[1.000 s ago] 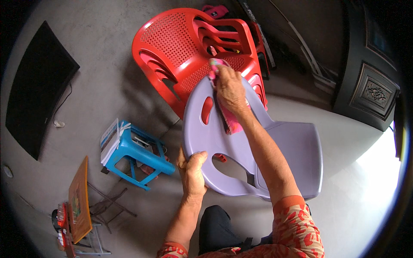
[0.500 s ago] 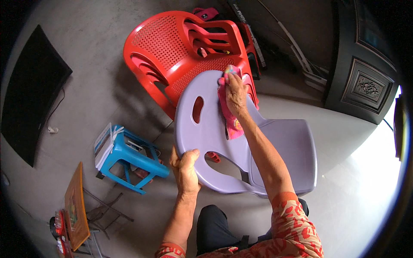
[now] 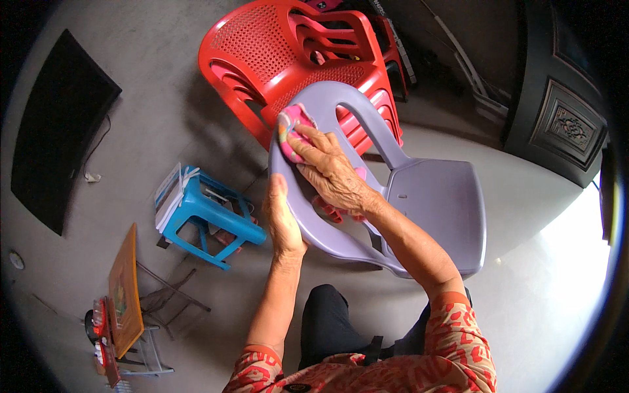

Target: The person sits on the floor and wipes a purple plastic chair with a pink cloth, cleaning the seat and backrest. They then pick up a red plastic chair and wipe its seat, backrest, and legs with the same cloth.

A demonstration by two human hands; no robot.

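Note:
A lavender plastic chair (image 3: 436,209) is tilted in front of me, its seat toward the right and its backrest toward the left. My left hand (image 3: 283,216) grips the left edge of the backrest, thumb on top and fingers hidden underneath. With my right hand (image 3: 334,169) I press a pink patterned cloth (image 3: 296,134) against the backrest near its rim, fingers spread over the fabric. Part of the cloth shows under my palm. Just beyond are stacked red plastic armchairs (image 3: 252,56), partly covered by the lavender chair.
A blue plastic stool (image 3: 213,219) bearing papers (image 3: 171,200) stands left of my left hand. Farther left are a wooden-topped folding table (image 3: 128,291) and a large black panel (image 3: 62,137). A dark carved panel (image 3: 563,124) stands at the right.
My right hand has moved the cloth left and nearer across the backrest, toward my left hand. The backrest has turned, and my left hand still holds its edge.

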